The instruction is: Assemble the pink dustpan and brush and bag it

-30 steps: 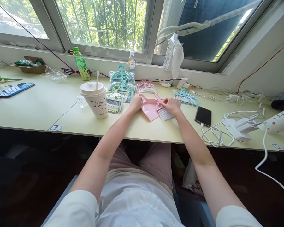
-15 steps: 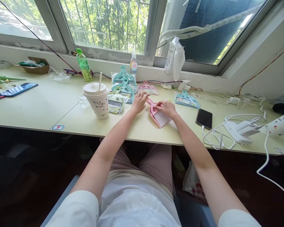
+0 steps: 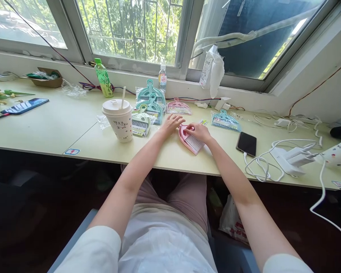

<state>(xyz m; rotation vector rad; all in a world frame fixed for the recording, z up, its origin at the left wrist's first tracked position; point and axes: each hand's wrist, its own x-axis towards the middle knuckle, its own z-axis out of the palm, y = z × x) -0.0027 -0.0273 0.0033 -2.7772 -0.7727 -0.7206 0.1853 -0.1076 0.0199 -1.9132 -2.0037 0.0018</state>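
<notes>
Fingers of the right hand (image 3: pixel 199 131) are closed lightly on the handle of the pink brush-and-dustpan set (image 3: pixel 191 140), steadying it flat on the worktop (image 3: pixel 59 129); the left hand (image 3: pixel 172 124), fingers spread and empty, rests just beside the set, right of the lidded cup (image 3: pixel 119 119).

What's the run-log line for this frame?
left hand: open, at pink brush-and-dustpan set | right hand: on set's handle end, grip unclear | set: flat on desk | paper cup: left of hands
</notes>
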